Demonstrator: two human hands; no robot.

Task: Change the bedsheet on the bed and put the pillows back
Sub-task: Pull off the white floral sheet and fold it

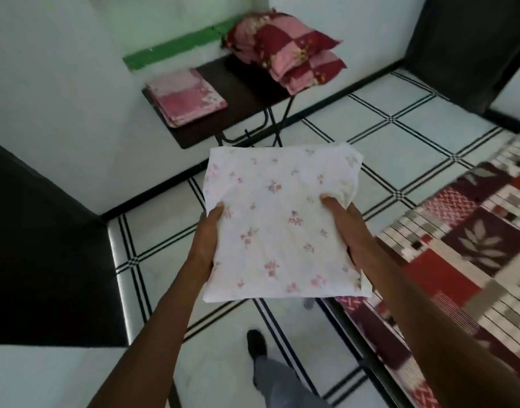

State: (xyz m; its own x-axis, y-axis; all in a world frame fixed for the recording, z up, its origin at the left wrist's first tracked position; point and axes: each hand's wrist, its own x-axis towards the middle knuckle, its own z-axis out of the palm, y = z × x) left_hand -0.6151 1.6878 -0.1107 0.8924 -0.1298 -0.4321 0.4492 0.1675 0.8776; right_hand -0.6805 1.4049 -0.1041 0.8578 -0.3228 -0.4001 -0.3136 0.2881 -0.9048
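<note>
Plainly, no brand, label or readable writing shows on anything in view. Both hands hold a folded bedsheet (279, 225) out in front over the tiled floor (385, 134): a soft, slightly rumpled square of white cloth printed with small pink flower sprigs. The left hand (207, 237) grips its left edge, thumb on top and fingers hidden underneath; the right hand (345, 222) grips the right edge the same way, its thumb pressing a shallow dent into the fabric.

Ahead, a dark folding table (241, 83) with thin black metal legs stands against the pale wall (61, 83). On it lie two stacked pillows (288, 51) in maroon-and-pink chequered covers, plump and rounded, and well apart from them a flat pile of folded pink cloth (186, 97). To the right is the bed (465, 248), covered in a patchwork-patterned fabric of red, maroon and cream. Glossy white floor tiles carry double black lines. A dark shoe (256, 344) and grey trouser leg (279, 381) show below.
</note>
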